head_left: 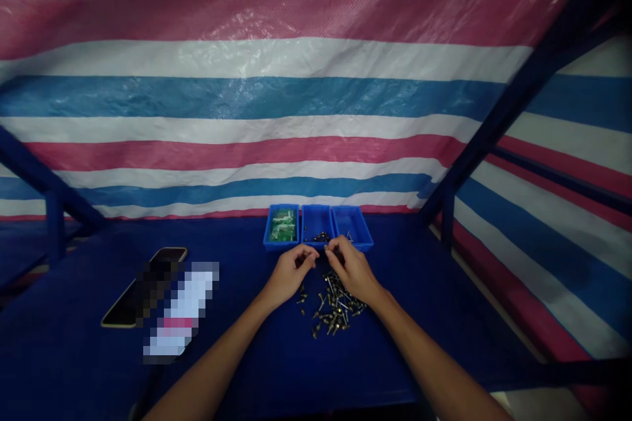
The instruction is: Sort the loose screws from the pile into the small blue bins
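Observation:
My left hand is closed, its fingertips pinched together. Whatever may be between them is too small to make out. Facing it, my right hand pinches a small brass-coloured metal part at its fingertips. The hands are a little apart, just in front of the blue bins. Below them lies a loose pile of small metal parts, brass-coloured with thin silvery shanks. The middle blue bin contains several similar dark parts. In the right blue bin are a few thin silvery pieces, partly hidden by my right hand.
Clear greenish pieces fill the left blue bin. A dark phone lies on the blue table at the left, beside a blurred-out white object. Blue frame bars and striped plastic sheeting enclose the table.

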`<state>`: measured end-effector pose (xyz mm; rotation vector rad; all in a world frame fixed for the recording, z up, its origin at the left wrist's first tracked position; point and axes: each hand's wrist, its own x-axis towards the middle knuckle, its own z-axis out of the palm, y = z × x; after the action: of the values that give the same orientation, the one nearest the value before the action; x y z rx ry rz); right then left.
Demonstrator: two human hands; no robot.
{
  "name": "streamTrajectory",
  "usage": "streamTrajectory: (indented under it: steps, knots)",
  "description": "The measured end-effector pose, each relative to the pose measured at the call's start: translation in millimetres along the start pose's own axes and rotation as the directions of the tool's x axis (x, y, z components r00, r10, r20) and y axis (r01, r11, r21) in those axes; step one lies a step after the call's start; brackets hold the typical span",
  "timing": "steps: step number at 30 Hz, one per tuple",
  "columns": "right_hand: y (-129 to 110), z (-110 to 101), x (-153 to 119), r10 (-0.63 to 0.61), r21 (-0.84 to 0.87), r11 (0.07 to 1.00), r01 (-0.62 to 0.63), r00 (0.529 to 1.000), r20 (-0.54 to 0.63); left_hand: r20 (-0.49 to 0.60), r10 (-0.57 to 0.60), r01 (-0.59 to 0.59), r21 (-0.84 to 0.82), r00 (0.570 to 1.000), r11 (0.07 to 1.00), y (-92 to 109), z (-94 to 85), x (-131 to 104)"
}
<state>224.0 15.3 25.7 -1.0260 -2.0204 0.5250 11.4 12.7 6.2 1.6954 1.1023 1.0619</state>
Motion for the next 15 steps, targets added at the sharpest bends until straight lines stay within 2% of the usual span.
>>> streamTrajectory:
  steps: [4,8,15]
  knots:
    - [4.9,-1.0,-1.7,0.022,0.014,1.000,-0.020,0.991,-0.134,0.014,-0.002,0.001,0.053,1.000,0.999,-1.3,1.5,0.2]
    - [13.1,-2.4,-4.5,0.027,0.042,0.999,-0.015,0.957,-0.290,0.018,-0.022,0.020,0.079,1.000,0.997,-0.5,1.5,-0.6]
    - [11.6,-1.9,-5.1,0.012,0.020,1.000,-0.007,0.962,-0.273,0.016,-0.017,0.015,0.082,1.000,0.996,-0.5,1.3,-1.3]
